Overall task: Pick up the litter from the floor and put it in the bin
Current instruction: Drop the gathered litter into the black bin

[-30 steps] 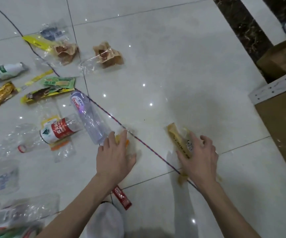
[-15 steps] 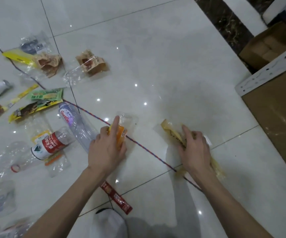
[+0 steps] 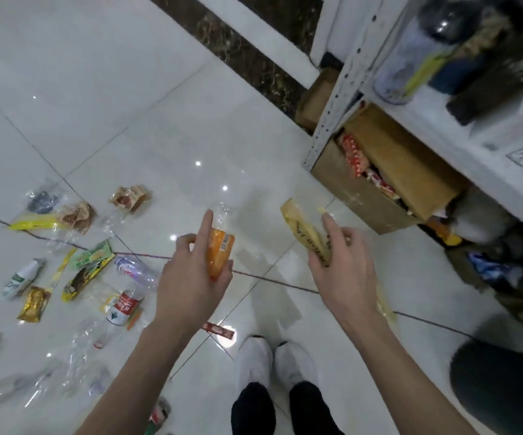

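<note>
My left hand (image 3: 191,271) holds an orange plastic wrapper (image 3: 219,252) up off the white tiled floor, index finger pointing out. My right hand (image 3: 342,262) grips a long yellow-brown wrapper (image 3: 301,227) with dark lettering, also lifted. Several pieces of litter remain on the floor at the left: a red-labelled clear bottle (image 3: 122,306), a clear bottle (image 3: 134,270), a white bottle (image 3: 21,277), a gold packet (image 3: 34,302), green and yellow wrappers (image 3: 87,265), brown crumpled wrappers (image 3: 130,197) and a small red sachet (image 3: 219,330). A dark round bin (image 3: 505,384) shows at the bottom right.
A white metal shelf (image 3: 442,127) stands at the right with an open cardboard box (image 3: 379,189) of packets beneath it. My white shoes (image 3: 276,362) are below the hands. A thin cord (image 3: 269,279) runs across the tiles. Crushed clear plastic (image 3: 34,387) lies bottom left.
Both hands have lifted their wrappers off the floor. The view has risen and swung right, bringing the shelf, box and bin into sight.
</note>
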### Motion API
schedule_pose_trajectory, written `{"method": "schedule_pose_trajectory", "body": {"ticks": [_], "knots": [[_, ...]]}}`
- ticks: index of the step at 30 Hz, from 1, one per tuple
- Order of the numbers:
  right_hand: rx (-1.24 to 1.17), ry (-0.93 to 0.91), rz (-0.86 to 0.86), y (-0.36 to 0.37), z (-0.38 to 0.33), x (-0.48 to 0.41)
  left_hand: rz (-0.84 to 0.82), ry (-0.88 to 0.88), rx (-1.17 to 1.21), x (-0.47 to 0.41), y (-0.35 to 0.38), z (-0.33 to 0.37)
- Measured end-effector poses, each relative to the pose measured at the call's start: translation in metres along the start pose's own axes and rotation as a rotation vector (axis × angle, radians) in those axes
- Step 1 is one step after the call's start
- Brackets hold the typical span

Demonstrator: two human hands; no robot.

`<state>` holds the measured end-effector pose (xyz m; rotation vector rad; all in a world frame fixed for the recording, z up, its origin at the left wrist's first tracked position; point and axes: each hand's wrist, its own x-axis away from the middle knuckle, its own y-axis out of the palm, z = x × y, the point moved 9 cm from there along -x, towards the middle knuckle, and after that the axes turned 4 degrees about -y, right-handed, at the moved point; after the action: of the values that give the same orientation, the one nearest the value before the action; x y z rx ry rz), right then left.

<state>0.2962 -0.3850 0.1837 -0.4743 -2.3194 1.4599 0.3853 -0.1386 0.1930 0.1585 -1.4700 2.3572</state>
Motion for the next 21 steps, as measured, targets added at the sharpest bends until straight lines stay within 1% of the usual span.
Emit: {"method": "schedule_pose_trajectory", "body": {"ticks": [4,6,8,9,10,12,14,15,17,21], "knots": [[-0.017,0.129,0.102,-0.077,0.036,0.02,-0.054,0.14,0.03,0.015,-0.014,0.089],[-0.031,0.182,0.154,-0.108,0.063,0.036,-0.059,0.186,0.038,0.017,-0.011,0.131],[-0.027,0.25,0.209,-0.133,0.101,0.054,-0.097,0.273,0.045,0.03,0.001,0.179],[-0.041,0.33,0.256,-0.152,0.142,0.074,-0.139,0.347,0.021,0.047,0.025,0.22],[-0.053,0.397,0.282,-0.165,0.174,0.091,-0.187,0.383,0.005,0.06,0.044,0.248],[-0.054,0.441,0.273,-0.17,0.21,0.113,-0.243,0.364,-0.003,0.079,0.071,0.276],[-0.047,0.453,0.292,-0.174,0.216,0.116,-0.239,0.343,-0.004,0.082,0.08,0.272],[-0.059,0.491,0.296,-0.179,0.228,0.122,-0.242,0.372,-0.024,0.09,0.087,0.282],[-0.078,0.601,0.288,-0.195,0.288,0.158,-0.266,0.443,-0.061,0.126,0.131,0.329],[-0.093,0.698,0.308,-0.217,0.408,0.243,-0.357,0.545,-0.101,0.205,0.23,0.42]]}}
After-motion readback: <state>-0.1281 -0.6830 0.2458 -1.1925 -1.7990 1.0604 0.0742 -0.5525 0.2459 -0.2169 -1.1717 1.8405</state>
